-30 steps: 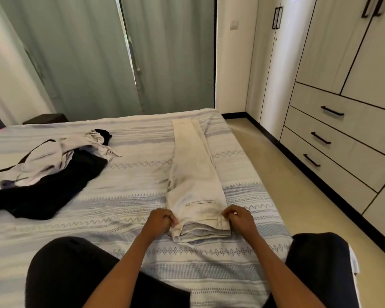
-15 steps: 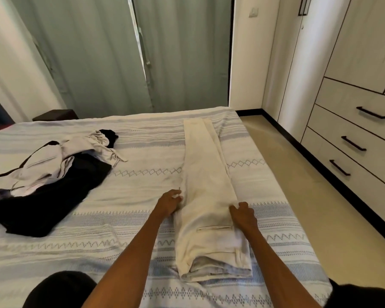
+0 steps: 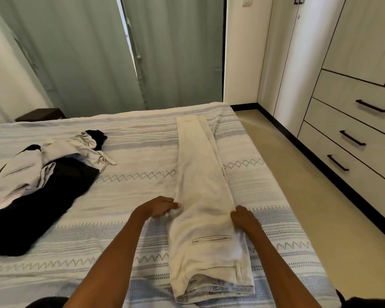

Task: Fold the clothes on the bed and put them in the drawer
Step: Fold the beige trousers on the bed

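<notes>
- Both bare forearms reached forward from the bottom of the view.
- The left hand [image 3: 157, 208] lay knuckles-up, its fingers curled around the left edge of the trousers [image 3: 200, 196].
- The right hand [image 3: 242, 218] gripped the right edge, level with the left.

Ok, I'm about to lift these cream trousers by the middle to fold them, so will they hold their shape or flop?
The trousers will probably flop: they lie limp and creased on the bed. Lifted mid-length, where the left hand and right hand sit, both ends would likely droop. The thicker waistband end may hang heavier.
</notes>
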Demonstrator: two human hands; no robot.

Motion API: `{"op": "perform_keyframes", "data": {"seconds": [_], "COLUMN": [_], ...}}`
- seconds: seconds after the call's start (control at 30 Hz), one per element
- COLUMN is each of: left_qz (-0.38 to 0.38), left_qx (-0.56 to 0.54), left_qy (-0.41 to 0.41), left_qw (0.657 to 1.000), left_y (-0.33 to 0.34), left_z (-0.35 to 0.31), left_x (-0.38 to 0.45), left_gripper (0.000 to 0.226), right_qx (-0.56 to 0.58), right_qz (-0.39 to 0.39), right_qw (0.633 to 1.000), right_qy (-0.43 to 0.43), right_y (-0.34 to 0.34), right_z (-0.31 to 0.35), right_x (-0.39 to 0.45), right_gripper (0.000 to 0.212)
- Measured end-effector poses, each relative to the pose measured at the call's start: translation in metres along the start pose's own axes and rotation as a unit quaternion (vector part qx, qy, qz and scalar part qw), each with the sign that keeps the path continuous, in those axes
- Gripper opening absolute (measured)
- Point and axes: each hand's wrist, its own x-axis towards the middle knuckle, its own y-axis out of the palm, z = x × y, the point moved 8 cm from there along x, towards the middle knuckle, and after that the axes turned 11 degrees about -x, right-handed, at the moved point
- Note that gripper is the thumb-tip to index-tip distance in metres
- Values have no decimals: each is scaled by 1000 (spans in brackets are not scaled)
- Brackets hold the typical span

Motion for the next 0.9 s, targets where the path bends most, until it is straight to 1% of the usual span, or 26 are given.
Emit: {"op": "perform_keyframes", "data": {"seconds": [0.03, 0.07, 0.1, 0.17, 0.2, 0.27, 0.3, 0.33, 0.37, 0.4, 0.43, 0.47, 0.53, 0.57, 0.6, 0.63, 0.7, 0.73, 0.77, 0.8, 0.83, 0.9], "left_qz": [-2, -33, -85, -187, -215, -225, -221, -213, -209, -198, -181, -162, -141, -148, -170, -198, -250, -275, -306, -325, -333, -333], "left_qx": [45, 106, 161, 227, 246, 246, 204, 122, 21, -54, -85, -81, -88, -123, -169, -226, -350, -374, -343, -291, -252, -232], "left_qy": [-3, 0, 1, -2, -3, -13, -15, -7, 3, 8, 10, 5, 5, 8, 14, 22, 32, 32, 26, 15, 9, -5], "left_qw": [999, 994, 983, 956, 945, 943, 954, 969, 978, 979, 980, 984, 986, 981, 971, 954, 902, 885, 888, 900, 909, 914], "left_y": [-1, -6, -15, -34, -41, -46, -46, -43, -39, -34, -29, -22, -9, -6, -6, -8, -11, -13, -16, -14, -11, 2], "left_z": [2, 4, 5, 8, 12, 28, 37, 42, 44, 43, 39, 36, 32, 28, 24, 21, 22, 24, 26, 28, 32, 34], "left_x": [1, 1, 2, -7, -13, -20, -23, -25, -28, -28, -28, -27, -22, -20, -19, -18, -18, -18, -20, -23, -22, -31], "left_gripper": [43, 54, 63, 64, 61, 57, 56, 56, 59, 62, 62, 58, 41, 33, 27, 25, 22, 23, 28, 33, 37, 48], "right_qx": [0, 1, 3, 4, 3, -1, -1, 3, 11, 22, 37, 49, 90, 110, 133, 162, 198, 200, 184, 144, 105, 74], "right_qz": [2, 3, 5, -1, -3, -11, -12, -12, -13, -12, -12, -7, 1, -3, -6, -16, -64, -87, -104, -113, -120, -127], "right_qw": [1000, 1000, 1000, 1000, 1000, 1000, 1000, 1000, 1000, 1000, 999, 998, 995, 993, 990, 986, 978, 976, 977, 983, 987, 989], "right_qy": [0, -1, -3, -1, 4, 15, 16, 16, 12, 12, 14, 25, 41, 48, 51, 44, 5, -15, -24, -31, -34, -29], "right_y": [-1, -2, -2, -6, -7, -7, -7, -6, -6, -6, -7, -6, -6, -6, -6, -8, -17, -19, -17, -14, -10, -4], "right_z": [1, 2, 3, 5, 5, 0, 0, 0, 1, 2, 2, 2, -2, -4, -5, -5, 0, 0, -1, -1, -1, -5], "right_x": [-1, -2, -2, -5, -8, -8, -10, -10, -11, -12, -13, -15, -11, -7, -5, -6, -18, -22, -26, -32, -35, -35], "right_gripper": [47, 48, 49, 48, 47, 46, 45, 45, 46, 49, 52, 54, 55, 50, 40, 28, 20, 21, 24, 26, 28, 34]}}
